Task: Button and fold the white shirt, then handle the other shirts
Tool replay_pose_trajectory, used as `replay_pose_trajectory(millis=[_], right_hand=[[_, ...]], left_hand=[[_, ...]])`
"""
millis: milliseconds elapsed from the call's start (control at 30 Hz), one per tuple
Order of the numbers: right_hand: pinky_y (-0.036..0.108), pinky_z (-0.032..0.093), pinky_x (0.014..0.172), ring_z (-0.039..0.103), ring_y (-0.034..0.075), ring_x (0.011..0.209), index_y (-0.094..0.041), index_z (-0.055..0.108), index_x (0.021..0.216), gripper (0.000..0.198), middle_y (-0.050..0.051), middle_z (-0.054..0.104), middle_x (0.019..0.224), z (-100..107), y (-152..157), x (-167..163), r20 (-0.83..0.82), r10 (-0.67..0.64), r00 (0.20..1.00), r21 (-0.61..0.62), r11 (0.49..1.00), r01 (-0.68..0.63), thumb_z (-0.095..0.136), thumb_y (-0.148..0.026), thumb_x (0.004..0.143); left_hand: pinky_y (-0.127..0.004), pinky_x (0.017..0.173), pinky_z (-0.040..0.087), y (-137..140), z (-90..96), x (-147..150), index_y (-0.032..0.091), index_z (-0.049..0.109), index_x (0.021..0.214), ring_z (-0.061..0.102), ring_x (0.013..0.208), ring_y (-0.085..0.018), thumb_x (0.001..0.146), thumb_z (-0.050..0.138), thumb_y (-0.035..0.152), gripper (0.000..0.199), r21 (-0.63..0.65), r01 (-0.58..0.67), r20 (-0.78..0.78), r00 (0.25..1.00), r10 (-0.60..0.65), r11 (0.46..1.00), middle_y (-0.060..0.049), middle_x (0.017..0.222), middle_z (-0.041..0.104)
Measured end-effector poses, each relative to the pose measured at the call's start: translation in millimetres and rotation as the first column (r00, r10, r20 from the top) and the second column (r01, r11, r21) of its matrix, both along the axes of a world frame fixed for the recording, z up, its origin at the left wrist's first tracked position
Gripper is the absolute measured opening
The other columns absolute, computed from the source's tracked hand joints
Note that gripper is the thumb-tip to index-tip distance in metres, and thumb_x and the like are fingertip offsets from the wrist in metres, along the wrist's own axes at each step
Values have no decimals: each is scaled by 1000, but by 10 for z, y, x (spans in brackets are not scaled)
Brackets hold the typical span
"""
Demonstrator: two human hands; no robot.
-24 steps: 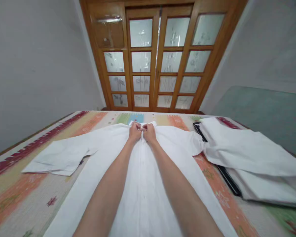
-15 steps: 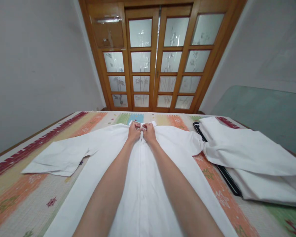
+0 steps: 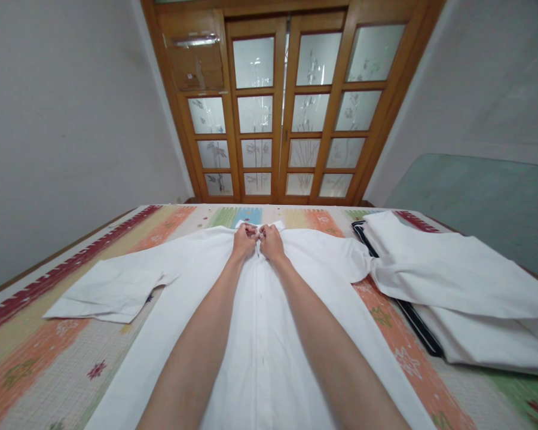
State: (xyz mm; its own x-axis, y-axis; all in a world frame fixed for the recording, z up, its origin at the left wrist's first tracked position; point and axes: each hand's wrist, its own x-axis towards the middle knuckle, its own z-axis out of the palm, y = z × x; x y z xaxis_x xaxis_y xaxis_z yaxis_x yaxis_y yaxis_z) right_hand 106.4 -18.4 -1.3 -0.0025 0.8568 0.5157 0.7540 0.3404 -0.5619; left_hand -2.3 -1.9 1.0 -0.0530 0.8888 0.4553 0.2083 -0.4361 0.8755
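One white shirt (image 3: 262, 346), spread out flat

So it's lying front side up on a striped, patterned cloth (image 3: 72, 364), button strip running down the middle. Left hand (image 3: 244, 240) and right hand (image 3: 271, 242) are side by side right at the collar (image 3: 278, 226), fingers curled in narrow and pinching the fabric. Can't tell if there's a button between them, too small to see. Over on the right there's a folded white pile (image 3: 497, 343) with black trim, and the shirt's right-side sleeve meets it. Wooden doors (image 3: 280, 107) with glass panes stand behind.
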Motion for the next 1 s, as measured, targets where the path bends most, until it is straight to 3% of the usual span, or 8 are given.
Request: replay_pose_trajectory(millis=[300,467,733,1000], right_hand=[[31,39,83,47,23,93,-16,53,97,27,10,52,99,45,-47,-21,174,-40,984,-65,997,52,47,-3,75],[32,38,84,47,24,96,-13,55,100,21,14,53,104,73,-48,-35,258,-48,965,-135,987,86,51,-10,80],[34,38,85,50,26,99,-9,58,101,22,16,57,103,88,-40,-33,260,-45,965,-157,984,89,53,-14,81],[37,39,82,52,29,99,-11,62,96,19,17,60,100,56,3,-32,201,-64,977,-154,983,96,54,-13,79]], left_hand=[[-24,63,42,-62,45,15,20,42,68,51,60,-11,60,62,3,28,35,-49,-103,993,53,998,5,66,55],[-25,63,43,-74,34,43,19,49,72,52,62,-12,60,58,0,24,62,-56,-169,983,66,996,4,67,54],[-32,76,44,-116,73,27,18,60,65,54,72,-17,62,58,3,15,109,-79,-290,951,108,991,-2,71,60],[-30,73,46,-156,79,-8,20,66,62,58,70,-18,67,58,8,15,92,-69,-342,935,97,993,-2,67,64]])
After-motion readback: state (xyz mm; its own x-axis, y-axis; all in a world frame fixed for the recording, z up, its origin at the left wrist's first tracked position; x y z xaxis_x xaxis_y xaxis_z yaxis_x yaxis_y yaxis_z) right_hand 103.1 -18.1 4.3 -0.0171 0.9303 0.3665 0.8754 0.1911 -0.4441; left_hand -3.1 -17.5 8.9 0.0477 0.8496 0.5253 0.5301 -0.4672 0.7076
